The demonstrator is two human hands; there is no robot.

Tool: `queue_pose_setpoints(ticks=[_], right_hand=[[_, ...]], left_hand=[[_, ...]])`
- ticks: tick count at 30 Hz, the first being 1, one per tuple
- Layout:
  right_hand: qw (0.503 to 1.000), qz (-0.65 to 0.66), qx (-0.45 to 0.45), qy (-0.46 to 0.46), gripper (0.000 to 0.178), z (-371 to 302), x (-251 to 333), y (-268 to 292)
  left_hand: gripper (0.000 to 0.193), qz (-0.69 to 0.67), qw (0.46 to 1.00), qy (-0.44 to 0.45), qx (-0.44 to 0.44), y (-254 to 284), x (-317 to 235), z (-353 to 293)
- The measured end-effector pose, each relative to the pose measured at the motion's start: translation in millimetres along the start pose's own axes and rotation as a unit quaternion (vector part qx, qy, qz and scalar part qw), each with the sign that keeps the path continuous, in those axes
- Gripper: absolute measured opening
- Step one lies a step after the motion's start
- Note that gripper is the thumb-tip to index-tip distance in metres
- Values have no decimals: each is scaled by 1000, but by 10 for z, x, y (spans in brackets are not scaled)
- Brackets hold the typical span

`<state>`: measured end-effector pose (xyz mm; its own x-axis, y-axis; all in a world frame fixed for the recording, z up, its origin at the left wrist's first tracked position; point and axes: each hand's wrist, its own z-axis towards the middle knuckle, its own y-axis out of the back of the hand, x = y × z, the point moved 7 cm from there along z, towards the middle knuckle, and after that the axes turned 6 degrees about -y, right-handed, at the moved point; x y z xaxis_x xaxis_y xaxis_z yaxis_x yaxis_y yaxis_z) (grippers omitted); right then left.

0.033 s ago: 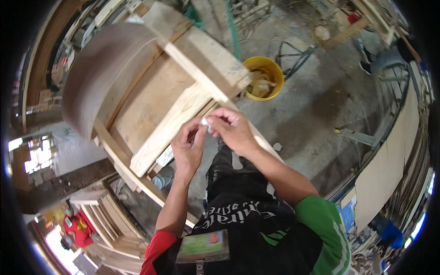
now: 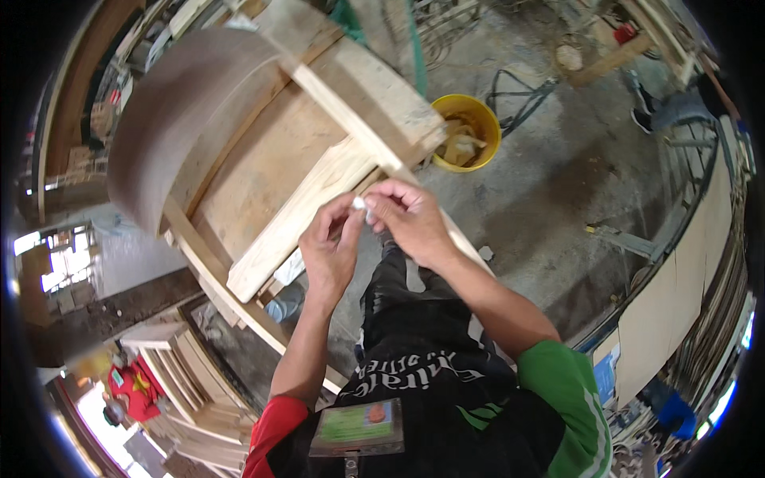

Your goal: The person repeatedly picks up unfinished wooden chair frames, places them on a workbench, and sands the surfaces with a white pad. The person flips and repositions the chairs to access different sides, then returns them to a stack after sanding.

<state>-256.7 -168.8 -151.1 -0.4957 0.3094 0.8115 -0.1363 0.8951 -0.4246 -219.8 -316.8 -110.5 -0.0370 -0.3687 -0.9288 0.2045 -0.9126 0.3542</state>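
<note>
Both forearms rise from the lower edge and converge in front of the chest. Left hand [image 2: 331, 251]: back toward the camera, wrist straight, fingers curled, thumb and forefinger pinched at the tips. Right hand [image 2: 406, 219]: reaches in from the right, wrist bent slightly inward, fingers bunched, fingertips meeting those of the left. The two hands touch at the fingertips. Elbows bent; left upper arm close to the torso, right elbow angled outward.

1. Two bare hands: the left hand [image 2: 331, 247] and the right hand [image 2: 410, 223].
2. One small white piece [image 2: 359, 203] pinched between them.
3. One wooden frame [image 2: 303, 151].
4. One yellow bucket [image 2: 470, 131], holding perhaps several scraps.
</note>
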Motion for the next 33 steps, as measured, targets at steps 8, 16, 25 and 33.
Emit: queue_pose_setpoints(ticks=[8,16,25,33], right_hand=[[889,-404,-62,208,21,817,509,-139],[751,-588,-41,299,69,1423,410,-385],[760,-588,-51,274,65,1491,390,-343],[776,-570,-36,266,65,1476,380,-375]], left_hand=[[13,65,991,9,-112,430,505,982],[27,207,947,-135,-206,818,842,2549],[21,87,972,-6,-218,596,926,3035],[8,-65,986,54,-146,614,1058,3230]])
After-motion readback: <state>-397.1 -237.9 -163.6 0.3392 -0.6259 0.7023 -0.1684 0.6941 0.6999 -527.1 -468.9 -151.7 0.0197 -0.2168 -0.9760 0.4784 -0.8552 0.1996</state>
